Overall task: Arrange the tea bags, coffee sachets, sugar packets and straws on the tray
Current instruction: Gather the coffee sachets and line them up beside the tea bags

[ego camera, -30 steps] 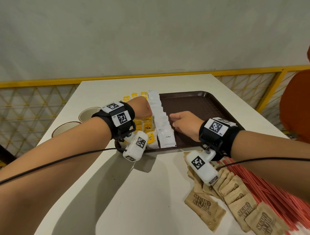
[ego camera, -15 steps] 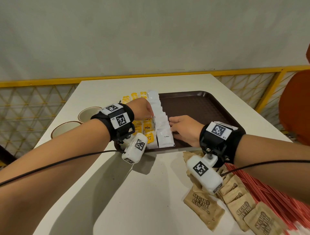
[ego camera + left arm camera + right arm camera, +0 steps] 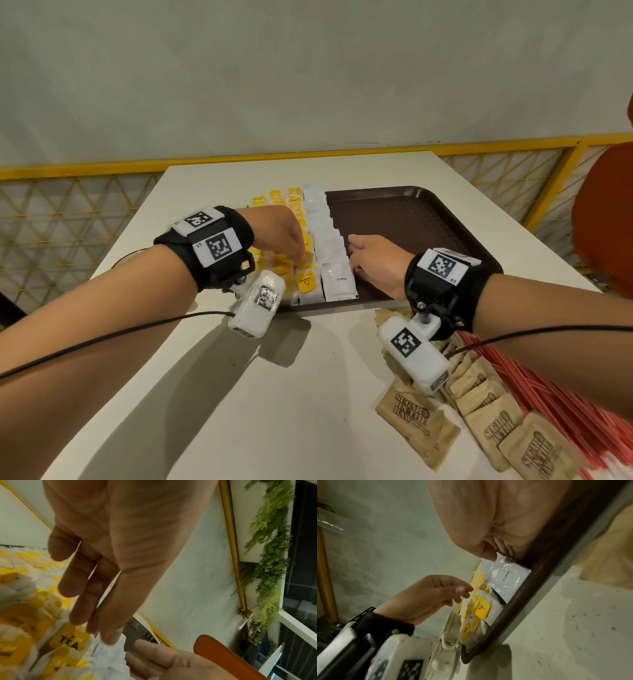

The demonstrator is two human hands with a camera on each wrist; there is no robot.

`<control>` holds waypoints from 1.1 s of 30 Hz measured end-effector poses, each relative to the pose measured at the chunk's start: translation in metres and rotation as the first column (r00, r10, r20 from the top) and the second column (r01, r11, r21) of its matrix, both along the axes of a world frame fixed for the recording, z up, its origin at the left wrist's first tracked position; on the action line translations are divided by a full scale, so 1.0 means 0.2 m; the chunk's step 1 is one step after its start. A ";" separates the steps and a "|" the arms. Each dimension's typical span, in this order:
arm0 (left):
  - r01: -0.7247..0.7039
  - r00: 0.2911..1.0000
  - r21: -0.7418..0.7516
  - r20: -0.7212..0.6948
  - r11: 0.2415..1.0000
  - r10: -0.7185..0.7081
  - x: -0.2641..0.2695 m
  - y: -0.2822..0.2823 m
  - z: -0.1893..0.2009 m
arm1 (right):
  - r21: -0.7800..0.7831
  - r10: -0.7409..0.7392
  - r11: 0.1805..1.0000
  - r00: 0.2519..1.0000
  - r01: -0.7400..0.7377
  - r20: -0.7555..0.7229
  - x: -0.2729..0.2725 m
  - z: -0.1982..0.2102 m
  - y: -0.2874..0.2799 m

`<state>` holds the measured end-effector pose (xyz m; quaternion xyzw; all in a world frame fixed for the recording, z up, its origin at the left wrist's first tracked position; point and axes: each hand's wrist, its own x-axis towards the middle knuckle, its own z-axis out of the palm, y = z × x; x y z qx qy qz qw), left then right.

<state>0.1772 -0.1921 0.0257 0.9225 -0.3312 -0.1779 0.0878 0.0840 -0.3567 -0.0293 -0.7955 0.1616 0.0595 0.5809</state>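
A brown tray (image 3: pixel 411 219) lies on the white table. A row of white coffee sachets (image 3: pixel 325 240) runs along its left part, with rows of yellow tea bags (image 3: pixel 298 219) beside it. My left hand (image 3: pixel 301 257) hovers over the tea bags (image 3: pixel 68 641), its fingers nearly straight and touching the packets. My right hand (image 3: pixel 352 255) is at the right edge of the coffee row. Its thumb and curled fingers pinch the edge of a coffee sachet (image 3: pixel 506 577). Brown sugar packets (image 3: pixel 418 421) and red straws (image 3: pixel 555 394) lie on the table at the near right.
Two cups (image 3: pixel 448 628) stand left of the tray, mostly hidden behind my left arm in the head view. The tray's right half is bare. An orange chair (image 3: pixel 606 222) and a yellow railing (image 3: pixel 534 147) border the table.
Both hands have slid a little nearer along the rows. The right hand has closed in on the coffee sachets' edge.
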 end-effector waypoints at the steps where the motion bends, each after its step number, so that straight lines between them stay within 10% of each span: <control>1: 0.027 1.000 0.032 -0.013 0.999 -0.027 -0.02 0.01 0.00 | -0.038 -0.030 0.999 0.999 0.031 0.025 0.00 0.00 -0.01; 7: 0.071 0.997 0.080 -0.003 0.994 -0.071 -0.04 0.02 -0.08 | -0.126 0.153 0.982 0.986 -0.144 0.066 -0.08 0.11 0.01; 13: 0.050 0.998 0.040 0.043 0.998 -0.052 -0.01 -0.02 -0.11 | -0.444 0.434 0.794 0.899 -0.416 -0.066 -0.11 0.11 0.08; 33: -0.067 0.997 0.061 0.044 0.996 0.064 0.03 -0.06 -0.13 | -0.617 0.513 0.637 0.852 -0.461 -0.106 -0.09 0.08 0.11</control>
